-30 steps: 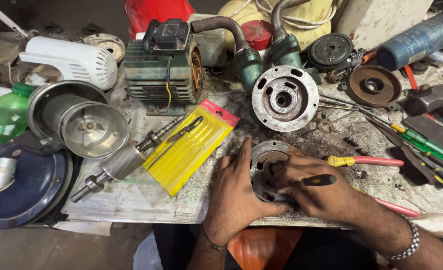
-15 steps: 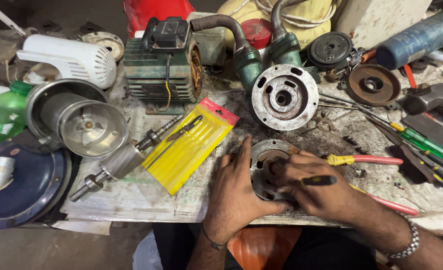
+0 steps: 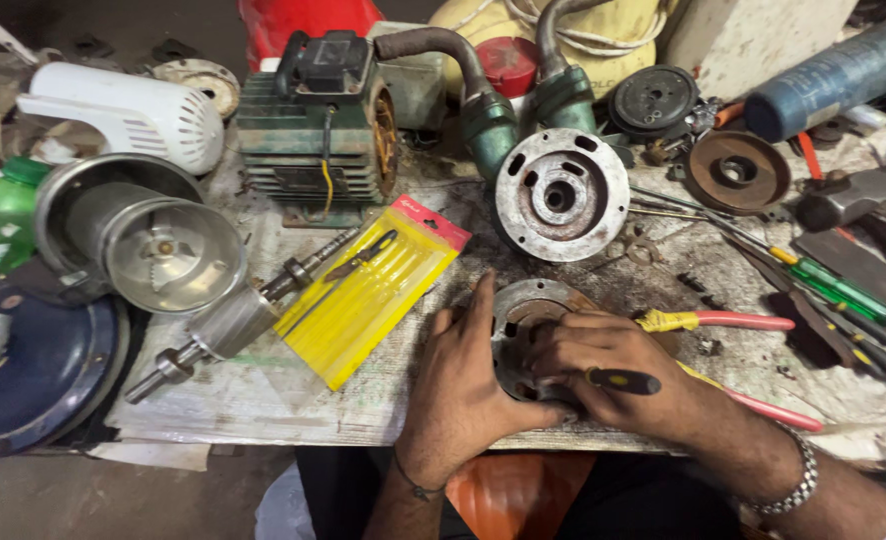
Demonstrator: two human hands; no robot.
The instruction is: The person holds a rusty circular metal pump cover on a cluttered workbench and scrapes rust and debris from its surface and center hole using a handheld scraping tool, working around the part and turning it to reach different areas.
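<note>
while the left hand (image 3: 463,385) presses flat against the side of the round metal housing (image 3: 528,310), fingers spread along its rim to pin it down, the right hand (image 3: 613,385) is curled over the top of it, closed around a small black-handled tool (image 3: 623,381) whose working end is hidden under the knuckles. both hands sit close together on the same part, right at the near edge of the worktop (image 3: 283,400), probably so the piece cannot turn or slide under pressure. just beyond the right hand lie red-handled pliers (image 3: 733,320), one handle running out to the right and within easy reach. a second, cleaner round end cover (image 3: 561,194) lies face up further back, apart from the one being worked. to the left, a yellow blister pack of small tools (image 3: 368,290) rests across a steel rotor shaft (image 3: 228,325), and behind them stands a green electric motor (image 3: 313,130). green-handled screwdrivers (image 3: 838,290) lie scattered off to the right.
</note>
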